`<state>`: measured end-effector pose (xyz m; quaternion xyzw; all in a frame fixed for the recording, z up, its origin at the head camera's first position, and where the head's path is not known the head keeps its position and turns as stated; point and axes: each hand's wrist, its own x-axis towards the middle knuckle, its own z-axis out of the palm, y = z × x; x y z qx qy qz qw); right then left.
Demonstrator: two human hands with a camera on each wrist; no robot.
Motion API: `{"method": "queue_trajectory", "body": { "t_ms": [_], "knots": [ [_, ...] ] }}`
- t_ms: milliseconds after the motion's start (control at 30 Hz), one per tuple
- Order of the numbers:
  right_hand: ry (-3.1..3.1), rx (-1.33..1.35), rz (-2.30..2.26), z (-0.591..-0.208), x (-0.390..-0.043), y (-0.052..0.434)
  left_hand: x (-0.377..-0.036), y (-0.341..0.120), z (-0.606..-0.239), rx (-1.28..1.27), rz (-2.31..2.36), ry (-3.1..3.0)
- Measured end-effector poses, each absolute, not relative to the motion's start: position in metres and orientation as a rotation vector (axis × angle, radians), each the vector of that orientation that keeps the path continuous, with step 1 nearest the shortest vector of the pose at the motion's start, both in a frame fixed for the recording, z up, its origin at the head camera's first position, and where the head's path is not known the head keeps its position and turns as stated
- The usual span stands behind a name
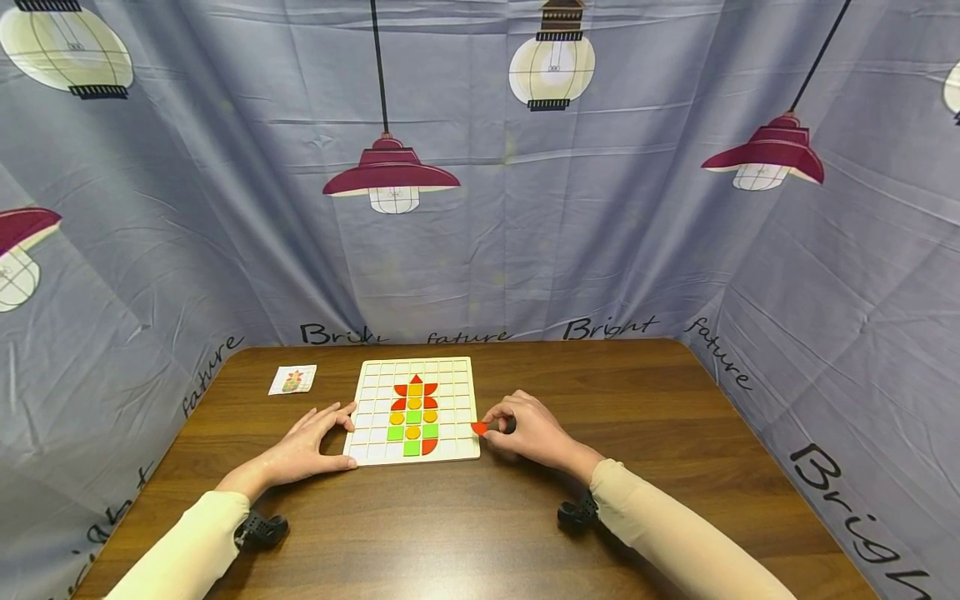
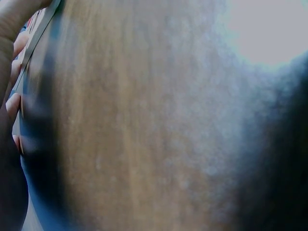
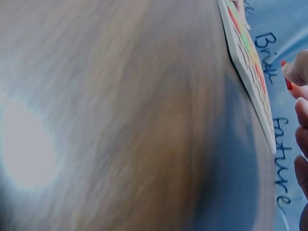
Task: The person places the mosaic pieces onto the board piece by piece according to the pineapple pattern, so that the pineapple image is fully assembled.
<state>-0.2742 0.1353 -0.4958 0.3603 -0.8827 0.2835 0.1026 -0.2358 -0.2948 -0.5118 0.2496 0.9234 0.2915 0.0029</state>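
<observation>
A white grid board (image 1: 461, 392) lies on the brown table (image 1: 645, 400), with red, orange and green tiles (image 1: 413, 416) forming a figure in its middle. My left hand (image 1: 311, 446) rests against the board's left edge, fingers spread and fairly straight. My right hand (image 1: 525, 432) sits just off the board's right edge and pinches a small red tile (image 1: 479, 427) between thumb and fingers. In the right wrist view the board's edge (image 3: 250, 72) and the red tile (image 3: 287, 81) show beside my fingertips (image 3: 297, 70). The left wrist view is blurred tabletop with fingers (image 2: 12, 103) at the left.
A small pattern card (image 1: 292, 380) lies on the table left of the board. Grey curtains printed with lamps (image 1: 480, 208) enclose the table on three sides. Bare wood stretches to the right of the board and in front of it.
</observation>
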Motion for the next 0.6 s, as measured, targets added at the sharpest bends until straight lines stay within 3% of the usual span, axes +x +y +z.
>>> {"method": "queue_trajectory", "body": {
  "t_ms": [600],
  "knots": [
    [-2.561, 1.191, 0.824, -0.490, -0.270, 0.071, -0.236, -0.294, -0.511, 0.783, 0.915, 2.896]
  ]
}}
